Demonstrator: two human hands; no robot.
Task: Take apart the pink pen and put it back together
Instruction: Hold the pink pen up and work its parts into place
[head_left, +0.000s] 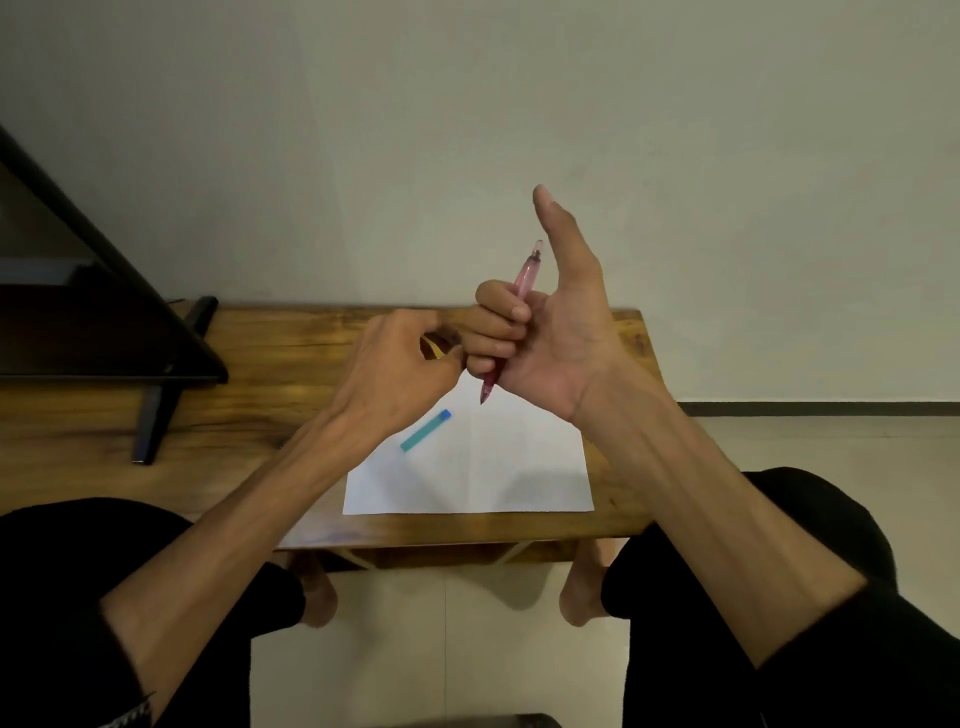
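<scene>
Your right hand (540, 338) holds the pink pen (511, 317) up above the wooden table (249, 374). Four fingers (493, 332) are curled around the middle of the barrel, and the thumb stands straight up, away from it. The pen is tilted: its clear rounded end points up and away from you, and its darker pink end points down toward the white paper (467, 467).

Your left hand (400, 369) is just beside the right one, with its fingers curled together. It seems to pinch something small and yellowish near the fingertips, but I cannot tell what it is (maybe a small inner part, this is only my guess).

I judge that you are in the middle of the task. To do this step well, keep the right hand's grip firm but not squeezing, so the barrel does not turn. Bring the thumb back on the pen for more control. Work low over the paper, so a small part does not roll away if it falls. The turquoise piece (426, 430) lies on the paper near your left wrist; do not push it off.
</scene>
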